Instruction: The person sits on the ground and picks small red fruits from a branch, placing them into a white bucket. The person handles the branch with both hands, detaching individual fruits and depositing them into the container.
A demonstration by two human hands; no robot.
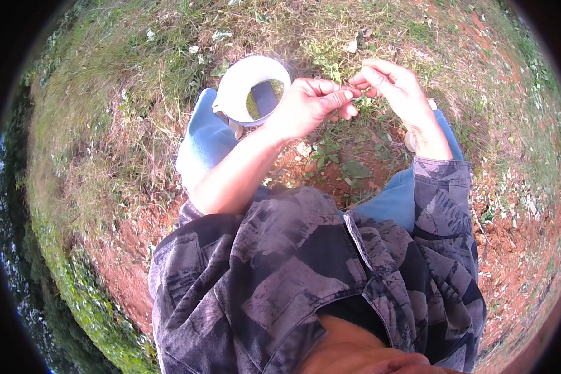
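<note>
My left hand (320, 100) is in front of me, past the bucket's right side, its thumb and forefinger pinched on a thin plant stem (340, 86). The fingertips of my right hand (397, 89) come in from the right, close to those of the left. Its fingers are curled, and whether they hold anything is too small to tell. Behind and below the hands grows a low green plant (329, 61). Left of the left hand stands a white plastic bucket (236, 77). Inside it, a dark phone (264, 98) lies on a layer of small green bits (252, 106).
My knees in blue trousers (205, 135) are spread to either side, with the bucket against the left one. Dry grass (121, 93), leafy weeds (327, 152) and reddish soil (318, 180) cover the ground. Denser greenery (82, 290) runs along the left rim.
</note>
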